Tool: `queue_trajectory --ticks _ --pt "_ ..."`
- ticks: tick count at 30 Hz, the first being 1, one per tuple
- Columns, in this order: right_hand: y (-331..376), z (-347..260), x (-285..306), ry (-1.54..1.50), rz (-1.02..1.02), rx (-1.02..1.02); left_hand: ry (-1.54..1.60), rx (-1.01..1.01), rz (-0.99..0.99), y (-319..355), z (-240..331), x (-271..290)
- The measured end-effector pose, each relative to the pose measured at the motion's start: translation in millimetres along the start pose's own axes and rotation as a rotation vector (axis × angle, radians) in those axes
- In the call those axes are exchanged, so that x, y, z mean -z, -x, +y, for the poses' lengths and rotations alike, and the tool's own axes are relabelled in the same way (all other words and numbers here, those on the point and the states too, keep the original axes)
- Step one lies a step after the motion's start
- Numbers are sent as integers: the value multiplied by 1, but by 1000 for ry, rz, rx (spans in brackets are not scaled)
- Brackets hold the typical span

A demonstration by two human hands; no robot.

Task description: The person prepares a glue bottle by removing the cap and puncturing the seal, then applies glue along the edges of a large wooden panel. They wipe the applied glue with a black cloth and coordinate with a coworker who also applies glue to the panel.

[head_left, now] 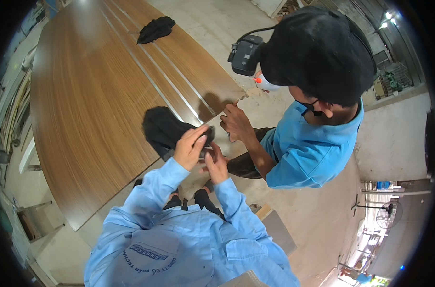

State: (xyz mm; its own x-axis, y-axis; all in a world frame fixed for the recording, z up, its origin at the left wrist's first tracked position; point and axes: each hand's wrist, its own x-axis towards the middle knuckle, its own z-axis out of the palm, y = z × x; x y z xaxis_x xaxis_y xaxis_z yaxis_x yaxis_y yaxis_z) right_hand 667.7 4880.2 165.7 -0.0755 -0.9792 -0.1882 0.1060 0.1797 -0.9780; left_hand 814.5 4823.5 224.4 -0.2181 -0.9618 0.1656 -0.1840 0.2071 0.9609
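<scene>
My left hand (189, 149) and my right hand (216, 166) are close together at the near corner of the wooden panel, around a small dark object (210, 135). Its kind cannot be made out, since my fingers cover part of it. My left fingers lie over its upper side, and my right fingers curl at its lower side. Right beside my left hand, a crumpled black cloth item (162, 128) rests on the panel. It is unclear whether the dark object is part of it.
The brown wood-grain panel (88, 100) has pale metal strips along it and another black cloth item (156, 29) farther off. At right stands a co-worker (313, 143) in blue, one hand (237, 122) by the panel edge, with a white red-tipped bottle (266, 82). Grey boards (278, 232) stand near my right.
</scene>
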Motion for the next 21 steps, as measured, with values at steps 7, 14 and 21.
queue_trajectory --ticks 7,14,21 --pt "-60 -14 -32 -362 352 41 -364 -332 134 -11 0 20" --pt "-69 -1 -44 -224 424 81 -651 -185 94 5 -53 98" --pt "-156 99 -18 -562 99 4 -806 -203 35 17 -62 103"
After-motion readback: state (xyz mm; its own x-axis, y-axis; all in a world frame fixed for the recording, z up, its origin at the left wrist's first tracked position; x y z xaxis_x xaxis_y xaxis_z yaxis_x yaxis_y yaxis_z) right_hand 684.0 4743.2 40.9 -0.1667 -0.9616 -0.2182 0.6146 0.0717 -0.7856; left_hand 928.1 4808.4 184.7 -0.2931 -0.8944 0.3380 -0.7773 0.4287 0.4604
